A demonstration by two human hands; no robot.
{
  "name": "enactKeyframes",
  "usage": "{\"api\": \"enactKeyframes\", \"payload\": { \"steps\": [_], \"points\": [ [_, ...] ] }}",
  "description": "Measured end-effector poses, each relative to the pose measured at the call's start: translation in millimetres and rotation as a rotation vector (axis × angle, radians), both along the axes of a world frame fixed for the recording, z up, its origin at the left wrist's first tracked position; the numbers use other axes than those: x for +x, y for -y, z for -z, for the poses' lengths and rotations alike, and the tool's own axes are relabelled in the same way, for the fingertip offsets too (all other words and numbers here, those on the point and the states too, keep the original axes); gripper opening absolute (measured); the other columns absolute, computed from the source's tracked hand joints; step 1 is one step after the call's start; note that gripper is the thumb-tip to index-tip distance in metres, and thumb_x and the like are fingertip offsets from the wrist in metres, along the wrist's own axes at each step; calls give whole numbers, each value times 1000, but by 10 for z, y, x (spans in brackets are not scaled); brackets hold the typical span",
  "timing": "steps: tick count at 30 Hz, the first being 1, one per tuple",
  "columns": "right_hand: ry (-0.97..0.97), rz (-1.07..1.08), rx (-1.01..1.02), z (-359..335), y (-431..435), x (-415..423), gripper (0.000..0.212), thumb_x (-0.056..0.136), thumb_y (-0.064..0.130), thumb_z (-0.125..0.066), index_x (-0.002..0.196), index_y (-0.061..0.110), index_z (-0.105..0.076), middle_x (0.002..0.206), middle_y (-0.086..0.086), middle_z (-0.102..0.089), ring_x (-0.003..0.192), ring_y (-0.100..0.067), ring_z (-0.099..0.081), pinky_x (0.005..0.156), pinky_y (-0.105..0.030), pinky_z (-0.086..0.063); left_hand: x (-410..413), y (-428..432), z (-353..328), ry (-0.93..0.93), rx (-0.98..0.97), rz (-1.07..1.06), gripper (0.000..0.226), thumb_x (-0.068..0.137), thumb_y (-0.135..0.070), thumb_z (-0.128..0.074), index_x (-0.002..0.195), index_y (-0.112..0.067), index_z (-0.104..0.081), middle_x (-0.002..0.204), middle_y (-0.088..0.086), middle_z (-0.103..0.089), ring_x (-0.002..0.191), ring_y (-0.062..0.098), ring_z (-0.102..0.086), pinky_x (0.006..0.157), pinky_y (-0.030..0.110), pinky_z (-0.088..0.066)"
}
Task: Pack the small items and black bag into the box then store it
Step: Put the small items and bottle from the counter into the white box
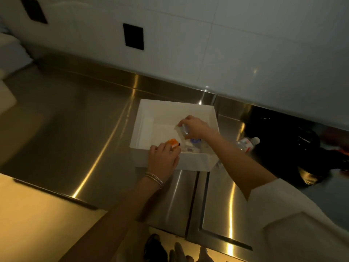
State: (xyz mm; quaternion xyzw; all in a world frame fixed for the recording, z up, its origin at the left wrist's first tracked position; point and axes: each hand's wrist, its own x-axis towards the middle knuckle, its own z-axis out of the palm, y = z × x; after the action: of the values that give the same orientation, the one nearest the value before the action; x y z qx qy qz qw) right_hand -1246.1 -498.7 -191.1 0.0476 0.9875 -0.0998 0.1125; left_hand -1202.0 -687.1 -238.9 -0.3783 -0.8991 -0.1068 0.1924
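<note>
Over the open white square box (145,118) on the steel bench (66,129), the right hand (194,127) is gripping a small clear, seemingly light packet (181,131) by its edges while the left hand (164,159) is pinching an orange packet (172,143); the soft black bag (294,146) is lying just right.

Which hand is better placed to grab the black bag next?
The right hand. The black bag lies on the counter to the right of the white box, on that arm's side. The left hand is at the box's near left edge with an orange item.
</note>
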Motion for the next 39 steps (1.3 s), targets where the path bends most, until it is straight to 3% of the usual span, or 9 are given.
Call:
{"api": "enactKeyframes", "payload": {
  "steps": [6,11,17,20,24,27,31,39],
  "points": [
    [63,62,-75,355,-11,-70,54,77,20,-69,128,25,-50,131,-11,-47,114,-28,-50,96,-38,-43,-20,-29,23,-51,42,43,19,78,-32,-47,89,-24,-61,81,3,-63,72,21,-57,65,30,-36],
    [47,126,-135,227,-138,32,68,74,24,-73,135,27,-42,138,-7,-39,123,-28,-43,100,-40,-39,-14,-85,56,-26,57,72,16,78,-33,-51,92,-25,-56,84,2,-63,75,21,-57,65,30,-38],
    [-123,184,-190,-138,-341,455,61,79,10,-69,134,24,-45,148,-8,-32,133,-25,-36,107,-38,-34,-2,-135,8,-13,32,68,20,80,-34,-47,91,-22,-58,87,5,-64,76,23,-57,66,31,-38],
    [-265,268,-227,-259,-485,860,59,79,11,-69,132,23,-47,146,-10,-34,132,-24,-36,107,-32,-33,25,-182,-7,-3,32,58,16,74,-26,-68,86,-17,-62,82,7,-63,72,25,-57,64,31,-39],
    [-388,414,-240,-178,-762,1568,55,80,10,-69,130,21,-49,139,-8,-40,127,-20,-41,101,-28,-36,61,-186,-14,62,28,35,21,72,-21,-73,88,-13,-64,82,11,-62,73,29,-57,67,35,-39],
    [-323,537,-212,35,-1052,2046,53,79,9,-70,128,14,-51,134,-14,-44,123,-26,-44,99,-25,-34,92,-247,-45,79,16,7,21,72,-19,-73,90,-12,-64,82,13,-62,74,31,-56,66,37,-39],
    [-92,695,-180,350,-1363,2430,57,77,7,-70,130,8,-49,132,-19,-44,118,-32,-48,100,-33,-37,139,-330,-43,92,-30,-43,20,75,-20,-70,92,-12,-62,82,14,-62,76,32,-56,68,38,-38],
    [-2,707,-204,738,-1523,2450,61,76,7,-69,132,12,-46,123,-19,-50,114,-34,-52,96,-40,-44,172,-358,-62,86,-58,-89,20,78,-20,-68,95,-9,-62,82,16,-62,76,34,-55,69,39,-38]
  ]
}}
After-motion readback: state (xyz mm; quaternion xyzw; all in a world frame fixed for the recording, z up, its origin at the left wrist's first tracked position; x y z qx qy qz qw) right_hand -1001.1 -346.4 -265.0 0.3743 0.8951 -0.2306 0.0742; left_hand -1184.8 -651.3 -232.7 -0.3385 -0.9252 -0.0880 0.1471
